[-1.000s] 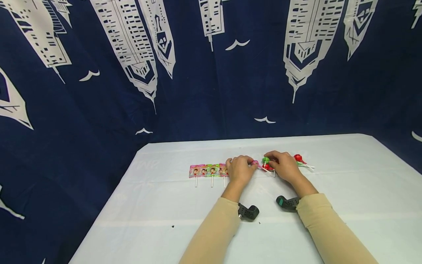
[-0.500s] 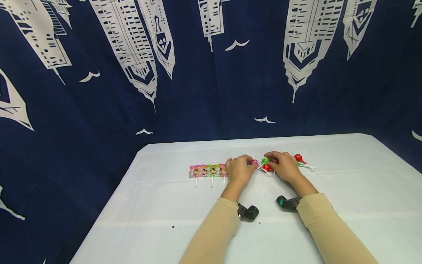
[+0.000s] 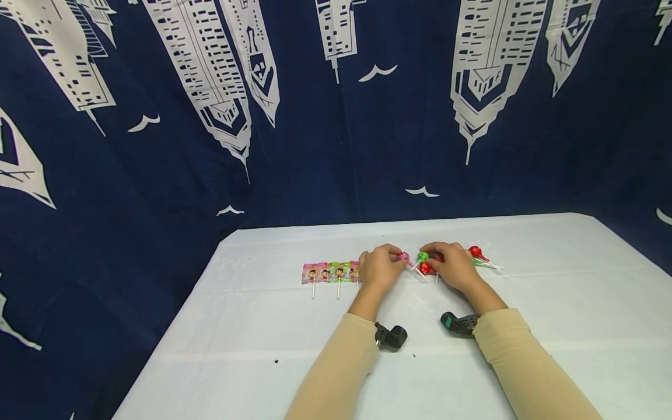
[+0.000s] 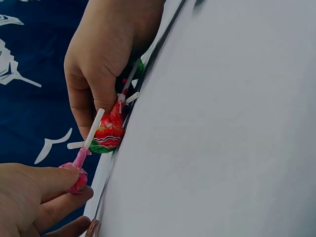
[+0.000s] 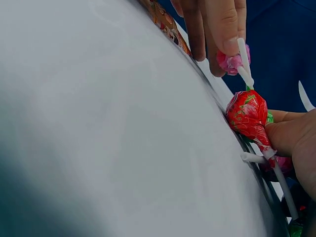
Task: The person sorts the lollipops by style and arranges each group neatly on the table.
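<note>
My left hand (image 3: 380, 271) pinches a pink-wrapped lollipop (image 4: 78, 182) by its head between thumb and fingers, its white stick angled toward the right hand. Across from it, my right hand (image 3: 452, 263) has thumb and index finger at a green lollipop (image 3: 423, 256), pinching it, with its stick slanting down-left. Just below that head lies a red-wrapped lollipop (image 5: 247, 111), close to the right thumb. A dark pink lollipop (image 5: 284, 164) is partly covered by the right hand. Left of the left hand, flat-packed lollipops (image 3: 315, 272) form a row, sticks toward me.
Beyond the right hand lie another red lollipop (image 3: 475, 251) and some sticks. All sit on a white-covered table (image 3: 236, 338), with a dark blue printed curtain (image 3: 315, 146) behind its far edge. Black wrist devices (image 3: 391, 337) are on both arms.
The left hand has shifted slightly left and away with the pink lollipop, opening a small gap to the green one. The green lollipop's stick has swung down-left. The right hand stays almost in place.
</note>
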Demonstrator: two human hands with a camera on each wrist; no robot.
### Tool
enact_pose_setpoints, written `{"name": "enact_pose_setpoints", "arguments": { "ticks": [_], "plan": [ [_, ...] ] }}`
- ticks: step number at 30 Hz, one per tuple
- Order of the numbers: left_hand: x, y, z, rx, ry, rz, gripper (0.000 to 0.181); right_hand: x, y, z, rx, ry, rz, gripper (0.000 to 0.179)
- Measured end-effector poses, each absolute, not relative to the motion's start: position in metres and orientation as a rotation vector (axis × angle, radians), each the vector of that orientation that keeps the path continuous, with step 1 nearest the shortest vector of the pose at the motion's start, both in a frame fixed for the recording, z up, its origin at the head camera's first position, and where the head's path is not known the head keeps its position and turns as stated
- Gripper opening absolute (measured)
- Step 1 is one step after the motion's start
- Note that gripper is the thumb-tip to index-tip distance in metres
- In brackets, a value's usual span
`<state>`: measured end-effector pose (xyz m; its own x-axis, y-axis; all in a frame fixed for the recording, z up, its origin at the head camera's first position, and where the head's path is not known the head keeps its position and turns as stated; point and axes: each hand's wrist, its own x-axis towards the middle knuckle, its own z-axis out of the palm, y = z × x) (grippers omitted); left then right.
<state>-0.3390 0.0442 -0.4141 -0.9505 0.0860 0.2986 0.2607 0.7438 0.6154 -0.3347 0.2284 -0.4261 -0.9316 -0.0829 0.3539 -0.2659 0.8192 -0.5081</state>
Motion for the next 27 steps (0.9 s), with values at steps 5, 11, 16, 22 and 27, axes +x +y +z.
{"name": "enact_pose_setpoints", "arguments": {
  "ticks": [5,11,16,22,27],
  "plan": [
    [-0.339,0.039,-0.409,-0.305,-2.655,-1.054,0.021,-0.333,0.226,-0.425,0.261,-2.709,0.821,0.027],
    [-0.338,0.031,-0.397,-0.323,-2.597,-1.128,0.022,-0.334,0.227,-0.425,0.249,-2.72,0.813,0.026],
    [-0.337,0.027,-0.389,-0.339,-2.515,-1.3,0.022,-0.334,0.227,-0.427,0.238,-2.727,0.808,0.025],
    [-0.331,0.023,-0.382,-0.398,-2.418,-1.579,0.023,-0.334,0.228,-0.429,0.236,-2.728,0.8,0.025],
    [-0.32,0.017,-0.38,-0.404,-2.426,-1.754,0.023,-0.334,0.228,-0.428,0.244,-2.719,0.805,0.026]
  ]
}}
